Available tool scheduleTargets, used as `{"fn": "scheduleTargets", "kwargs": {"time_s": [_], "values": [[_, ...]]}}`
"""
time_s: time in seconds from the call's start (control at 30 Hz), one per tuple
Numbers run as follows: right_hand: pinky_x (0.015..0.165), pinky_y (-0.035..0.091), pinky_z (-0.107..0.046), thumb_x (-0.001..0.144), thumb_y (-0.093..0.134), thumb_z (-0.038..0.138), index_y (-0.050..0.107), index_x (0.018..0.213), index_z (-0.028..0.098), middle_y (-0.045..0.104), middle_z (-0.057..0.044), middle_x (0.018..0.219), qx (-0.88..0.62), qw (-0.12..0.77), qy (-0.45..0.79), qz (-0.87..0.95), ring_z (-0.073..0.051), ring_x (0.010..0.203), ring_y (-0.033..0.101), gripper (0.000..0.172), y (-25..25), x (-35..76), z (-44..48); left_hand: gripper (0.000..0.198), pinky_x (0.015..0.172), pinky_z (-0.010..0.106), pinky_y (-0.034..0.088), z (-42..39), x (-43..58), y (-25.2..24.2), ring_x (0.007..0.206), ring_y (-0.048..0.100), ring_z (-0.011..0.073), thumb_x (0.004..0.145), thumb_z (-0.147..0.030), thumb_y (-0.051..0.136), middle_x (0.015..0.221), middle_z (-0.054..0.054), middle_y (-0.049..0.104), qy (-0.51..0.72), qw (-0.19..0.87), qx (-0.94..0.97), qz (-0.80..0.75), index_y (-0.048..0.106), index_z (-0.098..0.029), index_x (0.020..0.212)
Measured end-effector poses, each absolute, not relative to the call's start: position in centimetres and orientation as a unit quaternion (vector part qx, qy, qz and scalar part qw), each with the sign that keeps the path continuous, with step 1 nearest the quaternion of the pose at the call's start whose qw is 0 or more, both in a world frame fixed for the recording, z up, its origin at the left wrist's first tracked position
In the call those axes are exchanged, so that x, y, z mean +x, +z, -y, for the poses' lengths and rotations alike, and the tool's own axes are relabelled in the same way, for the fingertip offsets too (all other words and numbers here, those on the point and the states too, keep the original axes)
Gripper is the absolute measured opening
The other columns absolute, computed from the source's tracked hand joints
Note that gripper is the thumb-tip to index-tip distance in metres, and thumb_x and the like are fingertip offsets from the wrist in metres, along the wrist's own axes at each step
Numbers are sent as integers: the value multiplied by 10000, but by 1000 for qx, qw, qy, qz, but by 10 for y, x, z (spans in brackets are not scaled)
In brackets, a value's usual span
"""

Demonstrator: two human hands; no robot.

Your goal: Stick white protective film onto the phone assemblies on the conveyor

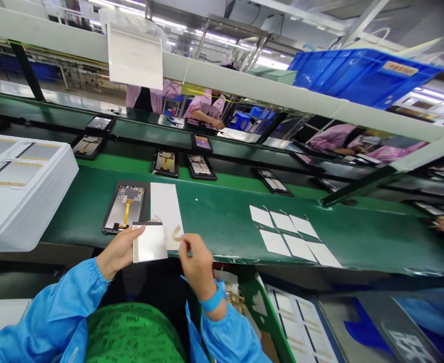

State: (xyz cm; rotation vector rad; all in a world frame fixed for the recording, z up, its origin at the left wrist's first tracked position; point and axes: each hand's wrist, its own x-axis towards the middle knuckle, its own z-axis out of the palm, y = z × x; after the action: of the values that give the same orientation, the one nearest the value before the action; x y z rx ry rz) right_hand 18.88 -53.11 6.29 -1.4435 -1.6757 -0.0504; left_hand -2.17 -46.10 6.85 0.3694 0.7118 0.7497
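My left hand [116,252] grips the left edge of a flat silvery battery pack [151,243], which has a dark strip and a short wire along its top. Just right of it, my right hand [198,262] is closed in a pinch on a small curled yellowish strip [176,233]. Behind the battery pack lies a white card [165,201] on the green bench. Beside the card, an opened tablet [125,206] shows its circuit board and an orange ribbon cable.
A stack of white foam trays [25,201] stands at left. White flat packs [290,234] lie in two rows at right. Beyond, several opened tablets [166,163] sit along the line. A blue bin [358,73] rests overhead. Co-workers in pink sit opposite.
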Motion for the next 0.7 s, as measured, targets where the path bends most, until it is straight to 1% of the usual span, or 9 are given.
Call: {"fn": "scheduleTargets", "kwargs": {"time_s": [0.07,0.13,0.27,0.37,0.43,0.5,0.57,0.63,0.7], "values": [[777,552,-316,974,417,108,627,1069,198,672,-82,926,-501,391,11,772,-189,865,652,248,64,166,538,471,916,393,556,461,-15,68,996,720,269,882,-188,642,1145,153,727,376,856,165,-314,574,-134,1345],[796,557,-322,981,411,95,622,1133,185,681,-98,972,-444,338,19,830,-198,902,653,275,69,150,544,530,893,380,561,462,-10,68,973,724,248,887,-182,632,1179,139,714,388,852,159,-313,518,-182,1405],[766,563,-332,982,440,95,621,1137,137,699,-117,960,-390,270,-17,880,-215,882,660,241,82,139,547,552,893,362,554,464,-6,69,948,724,231,880,-169,639,1161,129,717,404,842,148,-326,505,-195,1415],[728,562,-337,982,438,91,619,1156,132,707,-119,938,-386,233,-59,891,-217,838,661,254,88,139,546,552,909,363,543,466,-3,69,960,718,230,881,-170,637,1132,123,725,415,838,146,-322,503,-194,1416],[720,560,-343,989,413,92,612,1180,139,706,-117,924,-390,222,-75,891,-214,820,657,280,89,138,546,547,918,360,536,466,-1,68,969,714,230,881,-196,647,1121,121,728,418,838,150,-319,509,-195,1411],[713,552,-344,987,408,88,615,1163,140,698,-113,898,-389,222,-78,891,-210,800,650,277,85,137,547,533,934,361,527,467,2,66,985,708,231,881,-231,660,1137,121,722,419,839,152,-313,527,-196,1395],[700,540,-337,975,435,81,626,1100,140,680,-101,857,-389,224,-76,890,-203,768,637,236,79,134,547,502,958,366,513,468,3,64,1014,699,236,886,-268,660,1163,124,711,416,843,150,-307,551,-189,1370],[679,524,-317,958,462,78,631,997,155,653,-77,802,-397,232,-65,886,-190,735,621,190,70,131,546,468,984,376,498,470,4,62,1051,686,246,906,-340,638,1189,134,700,401,853,152,-296,577,-173,1338],[656,508,-293,941,468,86,616,897,173,629,-53,755,-430,273,-27,860,-176,708,609,177,64,133,542,479,1008,393,480,475,5,60,1090,670,262,925,-438,589,1217,148,686,367,875,155,-274,594,-158,1314]]}}
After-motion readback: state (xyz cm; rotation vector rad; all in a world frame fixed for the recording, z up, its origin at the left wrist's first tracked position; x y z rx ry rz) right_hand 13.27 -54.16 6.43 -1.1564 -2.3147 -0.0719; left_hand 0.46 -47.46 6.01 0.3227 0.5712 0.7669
